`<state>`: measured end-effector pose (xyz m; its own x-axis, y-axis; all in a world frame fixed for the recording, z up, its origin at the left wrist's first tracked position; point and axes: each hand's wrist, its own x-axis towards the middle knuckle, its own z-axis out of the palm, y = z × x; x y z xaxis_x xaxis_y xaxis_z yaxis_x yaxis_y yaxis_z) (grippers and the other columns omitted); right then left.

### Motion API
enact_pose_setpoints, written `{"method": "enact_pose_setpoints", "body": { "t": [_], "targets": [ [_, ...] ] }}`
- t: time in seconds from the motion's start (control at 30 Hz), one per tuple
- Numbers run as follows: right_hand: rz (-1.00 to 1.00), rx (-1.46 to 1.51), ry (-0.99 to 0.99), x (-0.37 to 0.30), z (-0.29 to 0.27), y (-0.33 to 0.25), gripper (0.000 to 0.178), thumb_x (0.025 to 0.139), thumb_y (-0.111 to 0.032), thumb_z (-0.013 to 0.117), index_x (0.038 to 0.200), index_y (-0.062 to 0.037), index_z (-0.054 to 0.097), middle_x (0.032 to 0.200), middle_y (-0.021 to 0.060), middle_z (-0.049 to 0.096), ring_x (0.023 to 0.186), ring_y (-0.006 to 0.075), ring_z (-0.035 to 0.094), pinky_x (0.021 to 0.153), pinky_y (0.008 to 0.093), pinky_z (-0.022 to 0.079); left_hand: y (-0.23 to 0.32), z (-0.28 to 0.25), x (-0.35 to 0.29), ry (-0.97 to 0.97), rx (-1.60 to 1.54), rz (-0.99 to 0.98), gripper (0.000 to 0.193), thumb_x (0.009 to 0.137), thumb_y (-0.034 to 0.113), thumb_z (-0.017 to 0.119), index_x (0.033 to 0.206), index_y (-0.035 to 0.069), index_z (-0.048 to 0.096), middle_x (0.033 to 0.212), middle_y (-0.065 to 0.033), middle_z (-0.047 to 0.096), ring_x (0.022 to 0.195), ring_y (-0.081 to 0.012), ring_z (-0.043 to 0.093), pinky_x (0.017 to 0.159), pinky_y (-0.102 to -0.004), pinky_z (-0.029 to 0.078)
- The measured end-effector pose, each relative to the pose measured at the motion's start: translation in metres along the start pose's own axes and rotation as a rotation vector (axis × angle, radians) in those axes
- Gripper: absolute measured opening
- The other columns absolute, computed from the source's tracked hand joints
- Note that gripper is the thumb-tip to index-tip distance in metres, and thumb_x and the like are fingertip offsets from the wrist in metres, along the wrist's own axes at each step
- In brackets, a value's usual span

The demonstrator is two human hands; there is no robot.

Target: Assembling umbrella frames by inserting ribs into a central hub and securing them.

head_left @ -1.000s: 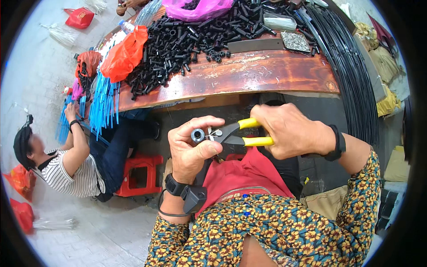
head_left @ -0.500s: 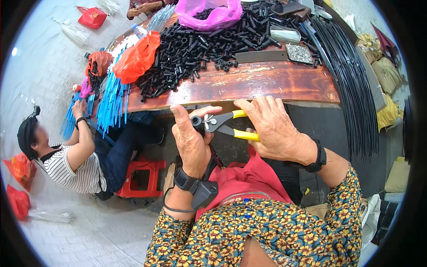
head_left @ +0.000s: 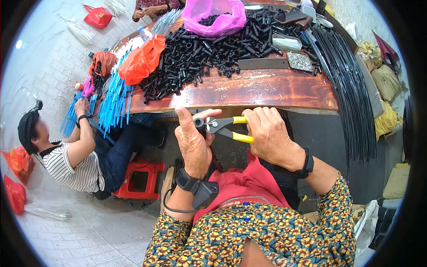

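Observation:
My left hand (head_left: 195, 144) holds a short black tubular piece (head_left: 199, 122), its round hollow end facing up beside the thumb. The index finger stretches past it to the right. From the right, the dark jaws of a pair of pliers (head_left: 222, 123) reach the piece, next to a small shiny metal bit. My right hand (head_left: 272, 138) grips the yellow handles, which stand apart. Whether the jaws bite on the piece or on something fine in it, I cannot tell. Both hands are in front of the table edge, above my lap.
A heap of black tubular parts (head_left: 249, 38) covers the wooden table (head_left: 262, 86). Long black rods (head_left: 349, 93) overhang its right end, blue rods (head_left: 115, 98) its left. A metal bar (head_left: 263, 64) and a tray of small metal bits (head_left: 300, 61) lie nearer. A co-worker (head_left: 71, 162) sits left.
My right hand has shifted slightly left and down, and the pliers' handles look a little closer together. My left hand still holds the black piece. The whole view has shifted slightly.

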<state>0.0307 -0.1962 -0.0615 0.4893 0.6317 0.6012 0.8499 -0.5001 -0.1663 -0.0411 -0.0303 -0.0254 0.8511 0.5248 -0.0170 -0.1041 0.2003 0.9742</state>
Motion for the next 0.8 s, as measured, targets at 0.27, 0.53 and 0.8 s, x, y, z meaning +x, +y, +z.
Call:
{"method": "enact_pose_setpoints", "body": {
  "t": [0.27,0.53,0.8],
  "targets": [
    [0.012,0.289,0.129,0.001,-0.015,0.018,0.024,0.069,0.001,0.062,0.090,-0.0024,0.052,0.076,0.0147,0.054,0.072,0.0345,0.057,0.066,0.0424,0.045,-0.008,-0.005,0.010,-0.085,-0.051,0.032,0.080,0.096,0.067,0.031,0.088,-0.003,0.068,0.052,0.0017,0.045,0.044,-0.0071,0.035,0.043,-0.0225,0.025],
    [0.423,0.414,0.087,0.031,-0.050,0.136,0.020,0.072,-0.002,0.062,0.091,0.0000,0.055,0.073,0.0100,0.055,0.066,0.0210,0.057,0.062,0.0339,0.045,-0.002,-0.012,0.016,-0.282,-0.257,0.109,0.055,0.101,0.045,0.032,0.077,0.001,0.052,0.067,-0.0078,0.047,0.052,-0.0165,0.041,0.049,-0.0300,0.032],
    [0.721,-0.017,-0.142,0.048,-0.022,0.259,0.029,0.072,-0.007,0.056,0.096,0.0076,0.064,0.090,0.0313,0.065,0.089,0.0431,0.065,0.078,0.0479,0.051,-0.009,-0.002,0.024,-0.671,0.126,0.254,0.062,0.101,0.054,0.031,0.080,0.000,0.053,0.070,-0.0096,0.050,0.065,-0.0222,0.054,0.069,-0.0378,0.047]
  ]
}}
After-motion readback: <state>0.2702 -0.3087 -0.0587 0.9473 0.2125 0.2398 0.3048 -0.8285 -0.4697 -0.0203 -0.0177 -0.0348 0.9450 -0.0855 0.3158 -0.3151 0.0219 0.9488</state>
